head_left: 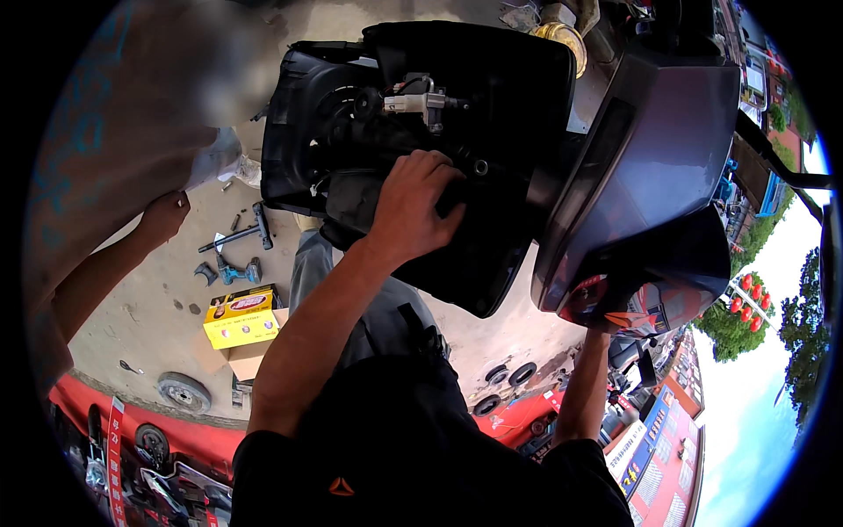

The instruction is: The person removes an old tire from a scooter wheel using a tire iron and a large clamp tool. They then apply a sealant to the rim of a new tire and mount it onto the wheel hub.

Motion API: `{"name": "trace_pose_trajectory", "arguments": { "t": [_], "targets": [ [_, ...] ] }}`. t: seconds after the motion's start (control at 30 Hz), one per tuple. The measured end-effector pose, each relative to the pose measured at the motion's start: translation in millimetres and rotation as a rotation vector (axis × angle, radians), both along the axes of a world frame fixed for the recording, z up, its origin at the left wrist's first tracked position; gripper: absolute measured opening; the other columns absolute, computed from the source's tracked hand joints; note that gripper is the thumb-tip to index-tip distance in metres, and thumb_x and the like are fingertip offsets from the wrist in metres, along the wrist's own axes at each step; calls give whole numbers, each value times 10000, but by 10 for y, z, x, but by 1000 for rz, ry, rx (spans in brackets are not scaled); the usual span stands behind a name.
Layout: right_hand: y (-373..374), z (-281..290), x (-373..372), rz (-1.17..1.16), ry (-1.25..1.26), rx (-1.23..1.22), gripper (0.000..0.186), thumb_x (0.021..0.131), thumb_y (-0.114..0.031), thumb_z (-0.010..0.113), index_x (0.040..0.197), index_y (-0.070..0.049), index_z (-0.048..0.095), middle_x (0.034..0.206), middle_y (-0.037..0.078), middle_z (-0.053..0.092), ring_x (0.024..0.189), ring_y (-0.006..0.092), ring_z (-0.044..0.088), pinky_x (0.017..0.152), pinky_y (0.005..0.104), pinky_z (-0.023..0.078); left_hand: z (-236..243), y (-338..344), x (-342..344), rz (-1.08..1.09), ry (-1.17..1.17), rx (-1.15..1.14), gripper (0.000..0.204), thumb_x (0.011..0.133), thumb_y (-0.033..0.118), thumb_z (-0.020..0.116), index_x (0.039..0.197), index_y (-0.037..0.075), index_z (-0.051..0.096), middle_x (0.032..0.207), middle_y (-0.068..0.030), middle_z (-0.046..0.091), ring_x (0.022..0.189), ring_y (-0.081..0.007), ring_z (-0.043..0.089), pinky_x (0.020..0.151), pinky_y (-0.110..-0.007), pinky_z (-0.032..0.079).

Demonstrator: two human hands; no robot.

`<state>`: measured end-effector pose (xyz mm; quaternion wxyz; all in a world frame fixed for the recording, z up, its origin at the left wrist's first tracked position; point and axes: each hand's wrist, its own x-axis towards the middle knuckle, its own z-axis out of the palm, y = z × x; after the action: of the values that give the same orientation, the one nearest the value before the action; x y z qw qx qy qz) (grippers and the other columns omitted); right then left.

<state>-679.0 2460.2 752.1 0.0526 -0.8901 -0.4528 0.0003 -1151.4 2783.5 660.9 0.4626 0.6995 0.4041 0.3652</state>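
My left hand (pixel 414 204) lies over the dark inside of a black plastic scooter housing (pixel 470 61), its fingers curled round something I cannot make out. A metal fitting with a pale connector (pixel 417 105) sits above it inside the housing. To the right is a glossy dark grey body panel (pixel 645 149) with a black hollow lower part. My right hand (pixel 599 338) reaches up to that panel's lower edge; its fingers are hidden behind the panel.
At left a co-worker's hand (pixel 167 215) hangs beside their body. On the ground lie a jack-like black tool (pixel 255 230), a blue cordless drill (pixel 233 272), a yellow box (pixel 239 323) and a wheel (pixel 184 393). Several tyres (pixel 522 373) lie at lower right.
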Motion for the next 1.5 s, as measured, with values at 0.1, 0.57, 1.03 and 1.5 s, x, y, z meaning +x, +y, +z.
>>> {"name": "trace_pose_trajectory", "arguments": {
  "t": [0.1,0.57,1.03,1.5],
  "targets": [
    [-16,-2,99,6,32,-22,469,1049,-297,691,1385,21,615,1223,187,711,1026,288,668,891,417,571,3,11,-19,3,-5,-16,375,708,112,847,1062,60,733,1128,-111,662,1071,-320,638,908,-409,492],
    [-1294,34,-238,-49,237,-32,470,1028,-191,698,1434,9,572,1217,238,708,896,353,697,832,483,616,-13,102,14,36,-86,-55,363,707,125,833,1039,59,701,1094,-104,649,1048,-312,625,902,-412,472],
    [-2196,89,-493,-118,404,-6,498,1011,-104,700,1470,-3,536,1202,276,703,780,404,719,775,535,650,-98,264,-119,-95,-191,-289,319,772,117,780,1070,29,708,1090,-111,653,1072,-314,628,933,-411,504],
    [-1699,237,-959,-392,401,1,440,1024,-131,676,1426,-10,546,1135,245,684,748,369,697,727,499,613,-84,399,-90,-184,-166,-264,363,778,192,844,1100,39,771,1041,-76,648,1034,-279,616,929,-412,485]
  ]
}}
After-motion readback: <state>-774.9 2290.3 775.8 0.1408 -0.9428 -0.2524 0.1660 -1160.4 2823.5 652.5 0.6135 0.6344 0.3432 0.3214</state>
